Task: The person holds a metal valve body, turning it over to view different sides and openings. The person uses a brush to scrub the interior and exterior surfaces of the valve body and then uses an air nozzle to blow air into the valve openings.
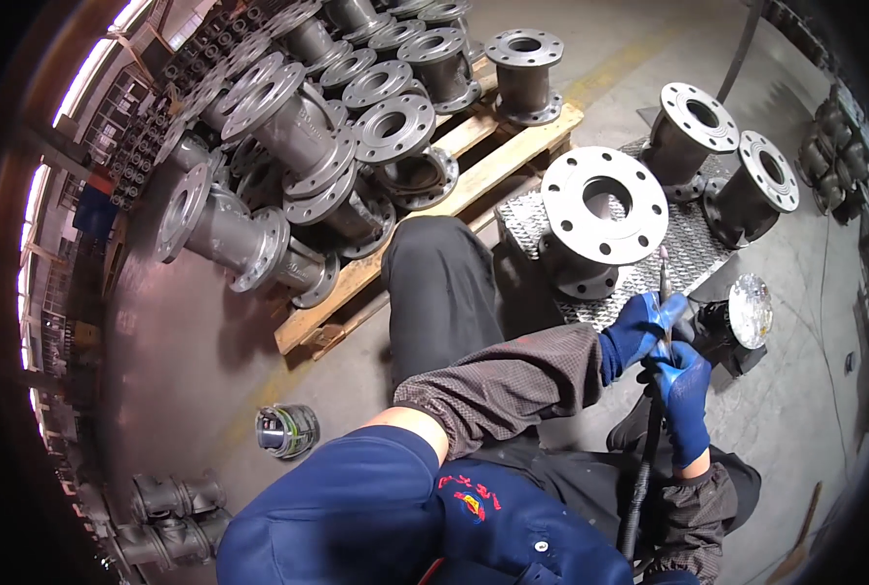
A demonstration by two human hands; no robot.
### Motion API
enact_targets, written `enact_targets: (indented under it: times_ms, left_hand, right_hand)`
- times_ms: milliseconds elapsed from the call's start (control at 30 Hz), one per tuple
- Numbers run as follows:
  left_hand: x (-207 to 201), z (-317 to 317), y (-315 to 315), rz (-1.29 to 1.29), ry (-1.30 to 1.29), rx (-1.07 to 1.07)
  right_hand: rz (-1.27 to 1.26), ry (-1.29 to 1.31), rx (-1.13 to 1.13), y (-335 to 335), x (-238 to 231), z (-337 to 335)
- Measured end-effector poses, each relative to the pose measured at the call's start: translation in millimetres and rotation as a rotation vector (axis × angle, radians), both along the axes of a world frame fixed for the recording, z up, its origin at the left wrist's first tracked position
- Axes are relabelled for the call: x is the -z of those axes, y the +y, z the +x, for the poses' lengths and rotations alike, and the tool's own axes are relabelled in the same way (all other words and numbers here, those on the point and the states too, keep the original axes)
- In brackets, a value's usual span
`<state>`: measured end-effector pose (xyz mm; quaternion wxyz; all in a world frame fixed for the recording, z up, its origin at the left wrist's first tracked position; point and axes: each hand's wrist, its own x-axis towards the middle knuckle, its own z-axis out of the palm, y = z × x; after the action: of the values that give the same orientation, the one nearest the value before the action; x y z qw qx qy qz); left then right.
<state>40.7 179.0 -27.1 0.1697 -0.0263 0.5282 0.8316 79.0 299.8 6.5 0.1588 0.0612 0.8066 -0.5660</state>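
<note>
My left hand [637, 331], in a blue glove, is closed around the thin front of a hand grinder [665, 283]. Just behind it my gloved right hand [686, 385] grips the same grinder, whose small pinkish tip points away from me. A black ribbed hose [637, 507] trails from the tool past my right forearm. The tip is close to the right rim of a grey flanged pipe fitting [605, 239]; whether they touch I cannot tell. This fitting stands upright on a textured metal worktop [605, 310], its flange ringed with bolt holes around a central bore.
Two more flanged fittings [698, 119] stand at the worktop's far right. A wooden pallet [356, 285] at left carries many stacked fittings [391, 127]. A round silvery-faced object [750, 312] sits right of my hands. A roll [286, 431] lies on the floor at left.
</note>
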Motion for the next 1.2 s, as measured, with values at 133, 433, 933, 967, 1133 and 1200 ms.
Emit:
enact_targets:
  times_ms: [133,433,933,967,1133,1200]
  left_hand:
    - [23,-8,5,-0.307,0.044,0.186]
    - [-88,-98,-120,-1.158,0.629,-0.253]
    - [-13,-163,-203,-0.701,-0.042,-0.003]
    - [-11,-160,-215,-0.589,-0.090,-0.056]
    - [-20,-170,-256,-0.382,0.112,-0.349]
    - [-38,-175,-282,-0.484,0.174,-0.494]
  right_hand:
    - [-0.101,-0.131,0.157,17,23,1]
    - [0.282,0.074,0.196,120,139,-39]
    - [-0.254,0.502,0.103,-87,45,-191]
    - [-0.230,0.465,0.080,-99,42,-197]
    - [-0.419,0.479,0.061,-155,16,-225]
    - [-0.459,0.571,-0.012,-176,18,-250]
